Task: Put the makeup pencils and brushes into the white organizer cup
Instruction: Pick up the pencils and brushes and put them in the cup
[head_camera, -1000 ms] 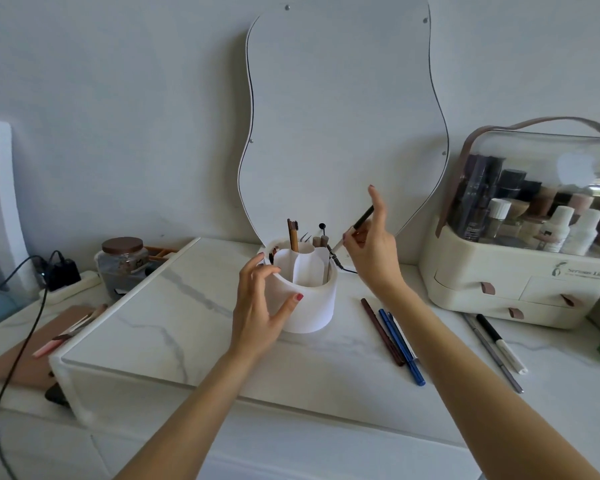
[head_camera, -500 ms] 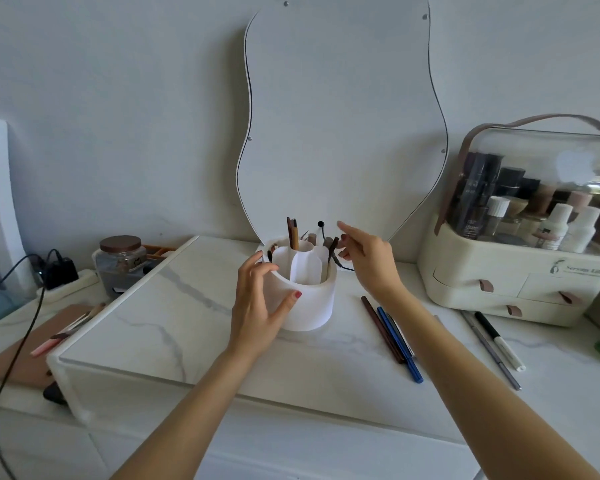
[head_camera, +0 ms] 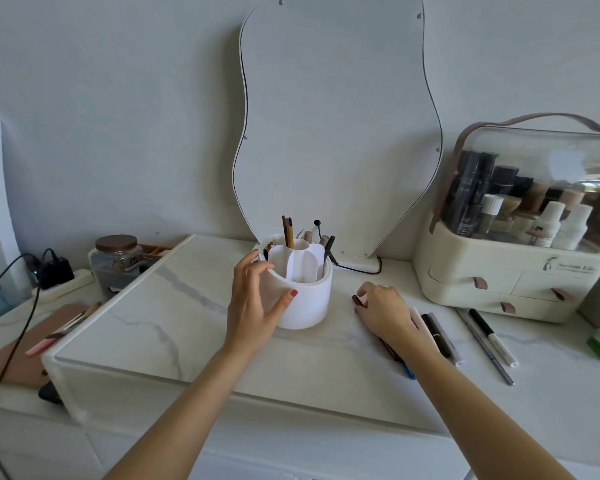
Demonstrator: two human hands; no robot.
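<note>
Right hand reaching for the next pencil; left hand steadying the cup.

Left hand, fingers spread, wraps the side of the white organizer cup, which stands on the marble top with several pencils and brushes upright in it. Right hand lies palm-down over a brown pencil; fingers curled, contact or grip cannot be told. More loose pencils lie just beside the wrist; two pens lie farther right. Suggest: pinch one pencil near mid-length, lift clear of its neighbours, lower tip-first into a free compartment while the cup is braced.
</note>
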